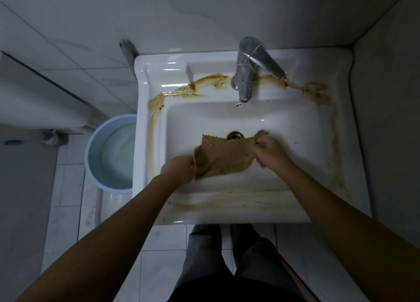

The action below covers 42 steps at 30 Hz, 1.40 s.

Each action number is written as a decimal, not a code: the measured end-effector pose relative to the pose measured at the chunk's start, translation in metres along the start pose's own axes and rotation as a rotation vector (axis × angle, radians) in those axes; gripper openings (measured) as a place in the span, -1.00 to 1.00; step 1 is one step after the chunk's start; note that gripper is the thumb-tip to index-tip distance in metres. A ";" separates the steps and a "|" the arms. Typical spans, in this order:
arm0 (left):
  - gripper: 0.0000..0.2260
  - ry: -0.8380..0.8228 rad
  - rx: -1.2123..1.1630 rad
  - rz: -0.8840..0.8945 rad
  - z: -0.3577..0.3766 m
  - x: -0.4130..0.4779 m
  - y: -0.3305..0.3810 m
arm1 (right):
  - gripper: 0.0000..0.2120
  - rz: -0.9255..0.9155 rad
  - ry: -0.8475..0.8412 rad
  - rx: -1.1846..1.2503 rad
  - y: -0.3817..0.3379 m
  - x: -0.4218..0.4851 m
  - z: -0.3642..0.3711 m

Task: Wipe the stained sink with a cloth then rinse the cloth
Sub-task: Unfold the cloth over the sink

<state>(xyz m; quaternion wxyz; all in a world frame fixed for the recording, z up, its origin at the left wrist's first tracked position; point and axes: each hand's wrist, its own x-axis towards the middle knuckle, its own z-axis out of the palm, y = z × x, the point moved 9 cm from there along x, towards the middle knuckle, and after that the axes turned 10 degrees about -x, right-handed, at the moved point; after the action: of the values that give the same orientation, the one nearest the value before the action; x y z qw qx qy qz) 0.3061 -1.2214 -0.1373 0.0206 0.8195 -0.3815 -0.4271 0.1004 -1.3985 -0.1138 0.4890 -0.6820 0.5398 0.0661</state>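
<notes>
A white ceramic sink (295,119) fills the middle of the head view, with brown stains along its back ledge, left rim, right rim and front rim. A brown, stained cloth (222,156) is stretched over the basin just in front of the drain (235,134). My left hand (178,168) grips the cloth's lower left corner. My right hand (268,150) pinches its upper right edge. The metal faucet (246,74) stands at the back ledge, and no water runs from it.
A light blue bucket (95,142) holding water stands on the tiled floor left of the sink. A tiled wall rises behind the sink and a wall closes in on the right. My legs show below the sink's front rim.
</notes>
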 end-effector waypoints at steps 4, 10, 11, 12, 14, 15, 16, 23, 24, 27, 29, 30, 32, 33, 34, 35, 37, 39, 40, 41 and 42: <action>-0.77 0.105 -0.144 -0.039 -0.014 -0.007 -0.015 | -0.87 -0.210 -0.209 -0.025 -0.063 -0.020 0.064; -0.78 0.153 -0.192 -0.029 -0.016 -0.011 -0.011 | -0.75 -0.132 -0.133 -0.373 -0.029 0.003 0.077; -0.79 0.149 -0.193 -0.029 -0.014 -0.009 -0.010 | -0.70 -0.054 -0.071 -0.406 -0.015 0.010 0.068; -0.80 0.146 -0.194 -0.025 -0.011 -0.007 -0.010 | -0.64 0.021 -0.048 -0.419 -0.001 0.017 0.064; -0.84 0.158 -0.197 0.000 -0.009 -0.004 -0.005 | -0.58 0.095 -0.076 -0.445 0.015 0.025 0.068; -0.86 0.166 -0.193 0.028 -0.008 -0.003 0.000 | -0.58 0.102 -0.087 -0.454 0.018 0.029 0.073; -0.86 0.169 -0.190 0.064 -0.006 -0.002 0.006 | -0.60 0.103 -0.086 -0.454 0.018 0.032 0.078; -0.79 0.023 -0.136 0.149 0.023 0.004 0.020 | -0.68 0.084 -0.061 -0.324 0.020 0.044 0.097; -0.77 0.003 -0.138 0.157 0.025 0.006 0.024 | -0.68 0.075 -0.042 -0.272 0.019 0.044 0.090; -0.76 -0.083 -0.162 0.175 0.036 0.008 0.039 | -0.68 0.033 0.070 -0.213 0.020 0.040 0.050; -0.74 -0.098 -0.184 0.177 0.041 0.011 0.047 | -0.72 -0.022 0.163 -0.255 0.025 0.035 0.021; -0.72 -0.088 -0.189 0.167 0.041 0.013 0.048 | -0.73 -0.042 0.203 -0.273 0.027 0.032 0.009; -0.69 -0.056 -0.190 0.146 0.037 0.016 0.046 | -0.74 -0.083 0.257 -0.296 0.030 0.027 -0.006; -0.69 -0.040 -0.195 0.138 0.035 0.017 0.043 | -0.72 -0.115 0.255 -0.299 0.027 0.026 -0.007; -0.69 -0.029 -0.206 0.128 0.032 0.017 0.039 | -0.70 -0.156 0.221 -0.295 0.021 0.024 -0.002; -0.70 -0.018 -0.227 0.115 0.029 0.017 0.035 | -0.67 -0.208 0.155 -0.278 0.014 0.022 0.008; -0.74 0.009 -0.284 0.077 0.023 0.017 0.023 | -0.72 -0.300 0.007 -0.264 0.002 0.015 0.033; -0.78 0.040 -0.321 0.046 0.019 0.017 0.012 | -0.81 -0.318 0.004 -0.300 0.003 0.012 0.043; -0.79 0.051 -0.326 0.040 0.018 0.017 0.009 | -0.83 -0.282 0.059 -0.311 0.008 0.014 0.040; -0.80 0.059 -0.327 0.039 0.018 0.016 0.006 | -0.84 -0.216 0.132 -0.313 0.016 0.017 0.034; -0.80 0.062 -0.328 0.042 0.018 0.015 0.004 | -0.81 -0.132 0.194 -0.308 0.025 0.021 0.028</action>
<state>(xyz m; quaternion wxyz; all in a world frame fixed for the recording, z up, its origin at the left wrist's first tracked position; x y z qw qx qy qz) 0.2958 -1.2292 -0.1576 0.1749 0.8099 -0.3229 -0.4575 0.1011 -1.3900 -0.1560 0.3278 -0.7859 0.5220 0.0494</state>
